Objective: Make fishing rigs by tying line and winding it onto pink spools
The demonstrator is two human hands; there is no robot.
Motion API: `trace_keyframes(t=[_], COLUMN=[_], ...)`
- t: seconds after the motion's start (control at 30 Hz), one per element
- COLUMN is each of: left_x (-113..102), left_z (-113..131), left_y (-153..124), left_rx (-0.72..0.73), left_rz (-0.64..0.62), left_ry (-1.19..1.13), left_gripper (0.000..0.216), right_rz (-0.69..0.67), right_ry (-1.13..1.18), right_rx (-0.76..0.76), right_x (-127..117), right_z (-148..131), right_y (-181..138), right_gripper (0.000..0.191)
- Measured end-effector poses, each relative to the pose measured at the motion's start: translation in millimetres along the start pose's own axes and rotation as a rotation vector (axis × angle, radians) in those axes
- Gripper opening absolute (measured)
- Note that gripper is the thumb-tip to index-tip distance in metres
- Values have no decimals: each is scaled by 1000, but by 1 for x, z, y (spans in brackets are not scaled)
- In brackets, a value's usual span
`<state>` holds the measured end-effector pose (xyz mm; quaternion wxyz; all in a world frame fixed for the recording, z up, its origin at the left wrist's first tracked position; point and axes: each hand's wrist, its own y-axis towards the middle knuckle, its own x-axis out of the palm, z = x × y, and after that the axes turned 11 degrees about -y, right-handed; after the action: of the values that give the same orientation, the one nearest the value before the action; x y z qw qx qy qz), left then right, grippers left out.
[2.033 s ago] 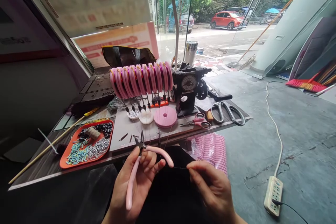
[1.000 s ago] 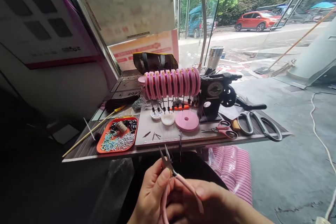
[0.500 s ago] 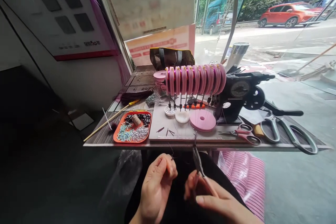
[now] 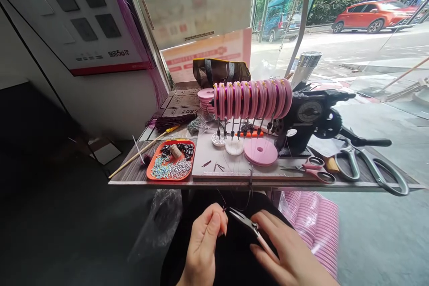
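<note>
My left hand [image 4: 207,239] is closed in a pinch over my lap, just off the table's front edge. A thin dark thread [image 4: 221,195] sticks up from its fingertips; whatever else is pinched there is too small to make out. My right hand [image 4: 281,243] is wrapped round pliers [image 4: 244,220] with pale pink handles. The jaws point left, slightly parted, close to the left fingertips. Above the hands, a dark thread [image 4: 250,181] hangs over the board's edge. Behind stands a black hand-cranked winder [image 4: 306,111] carrying a row of pink spools [image 4: 253,98], with weighted threads hanging below.
On the left of the table [image 4: 124,178] sits an orange tray [image 4: 150,174] of beads. A pale board [image 4: 204,170] holds a pink disc [image 4: 260,152] and small white dishes. Pink scissors [image 4: 315,170] and large grey shears [image 4: 382,174] lie right. A bag of pink spools [image 4: 321,223] stands below.
The pliers have swung from pointing up at the hanging thread to pointing left, near my left fingertips. My left hand has risen slightly to the right. The view has shifted a little.
</note>
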<state>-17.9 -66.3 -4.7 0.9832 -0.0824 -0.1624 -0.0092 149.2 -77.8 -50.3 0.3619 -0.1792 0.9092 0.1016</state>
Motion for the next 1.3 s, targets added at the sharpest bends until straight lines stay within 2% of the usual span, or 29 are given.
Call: trace_keyframes(t=[0.2, 0.37, 0.57, 0.7, 0.77, 0.9, 1.03, 1.17, 1.3], left_x=[4, 2, 2, -1, -4, -9, -7, -5, -2], left_z=[3, 5, 5, 5, 2, -6, -9, -7, -5], left_y=[-1, 0, -3, -4, -4, -6, -14, -21, -24], left_rx=[79, 94, 128, 159, 112, -68, -189, -224, -235], left_rz=[-28, -28, -133, -203, -222, -205, -119, -41, -5], left_ry=[164, 200, 341, 372, 287, -37, -245, -272, -277], left_gripper=[38, 38, 38, 36, 36, 36, 38, 41, 43], right_rz=[-8, -24, -36, -123, -183, -230, -301, -316, -315], right_ry=[-58, -75, -21, 299, 539, 946, 1060, 1163, 1283], right_rx=[-1, 29, 44, 120, 171, 239, 293, 374, 370], right_x=[-6, -3, -4, -2, 4, 22, 25, 22, 30], right_z=[-6, -5, -6, -10, -10, -10, -15, -22, -22], right_y=[2, 2, 3, 5, 5, 1, -3, -7, -11], right_gripper=[16, 16, 15, 2, 12, 43, 51, 51, 51])
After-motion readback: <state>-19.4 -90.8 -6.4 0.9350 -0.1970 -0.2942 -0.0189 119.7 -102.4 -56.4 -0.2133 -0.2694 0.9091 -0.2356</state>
